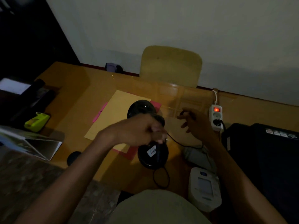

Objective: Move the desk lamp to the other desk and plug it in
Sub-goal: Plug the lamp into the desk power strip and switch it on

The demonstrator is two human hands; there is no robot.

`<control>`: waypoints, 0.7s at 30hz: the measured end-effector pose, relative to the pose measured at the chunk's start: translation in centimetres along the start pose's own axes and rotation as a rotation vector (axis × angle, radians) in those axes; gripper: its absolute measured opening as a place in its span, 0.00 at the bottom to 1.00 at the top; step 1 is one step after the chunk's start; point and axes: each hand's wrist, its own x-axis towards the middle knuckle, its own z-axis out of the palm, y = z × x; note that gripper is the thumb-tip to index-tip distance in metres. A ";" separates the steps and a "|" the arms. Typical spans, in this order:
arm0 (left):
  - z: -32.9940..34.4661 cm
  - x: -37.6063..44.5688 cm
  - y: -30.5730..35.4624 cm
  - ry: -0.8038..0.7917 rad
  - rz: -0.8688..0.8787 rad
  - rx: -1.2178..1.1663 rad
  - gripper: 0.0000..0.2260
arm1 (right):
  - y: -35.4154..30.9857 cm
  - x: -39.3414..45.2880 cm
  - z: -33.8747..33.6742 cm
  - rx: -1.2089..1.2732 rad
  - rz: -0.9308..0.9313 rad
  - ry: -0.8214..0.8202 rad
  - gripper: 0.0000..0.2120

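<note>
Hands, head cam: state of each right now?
Left hand: closed around the black desk lamp, holding it over the desk.
Right hand: fingers pinching the lamp's plug near the power strip.

A yellow chair back (171, 65) is seen against the pale wall (161, 21) at the far edge of the desk. A manila sheet (116, 110) is laid over pink paper (129, 153) near the middle of the surface, and a pink pen (99, 114) is set along its left edge. A lime-green object (37, 121) is placed at the left, near dark equipment (29, 101). A folded silver card (40, 147) is propped at the near left, with a round black item (73, 158) just beside it. A white device with a screen (204, 188) is positioned at the near right, beside a large black machine (265, 159). A small dark object (113, 67) is found by the wall.
</note>
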 end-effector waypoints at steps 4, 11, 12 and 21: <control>-2.2 2.9 2.9 0.346 0.155 0.015 0.10 | -3.9 0.5 -2.2 0.115 -0.066 0.090 0.12; -1.7 10.5 5.2 0.429 -0.049 -0.370 0.19 | -7.9 -0.3 -4.6 0.434 -0.133 0.241 0.09; -1.5 11.2 5.4 0.422 -0.061 -0.493 0.19 | -8.0 -0.4 -4.8 0.441 -0.162 0.249 0.09; 0.3 15.2 6.1 0.488 -0.111 -1.020 0.13 | -6.1 -0.4 -6.6 0.467 -0.199 0.172 0.11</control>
